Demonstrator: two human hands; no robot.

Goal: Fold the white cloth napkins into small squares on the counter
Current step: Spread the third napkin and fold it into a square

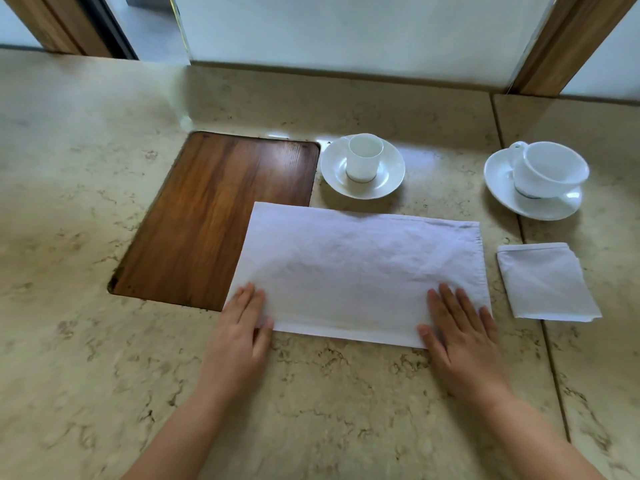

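Note:
A white cloth napkin point(360, 268) lies on the counter point(329, 393) as a wide rectangle, its left part overlapping a wooden inset. My left hand point(242, 327) rests flat on its near left corner, fingers spread. My right hand point(460, 327) presses flat on its near right corner, fingers apart. Neither hand grips the cloth. To the right lies a second white napkin point(547, 282), folded into a small square.
A dark wooden inset board point(211, 209) sits flush in the beige stone counter at left. A small white cup on a saucer point(363, 166) stands behind the napkin, and a wider cup on a saucer point(536, 178) at the back right. A glass partition runs along the far edge.

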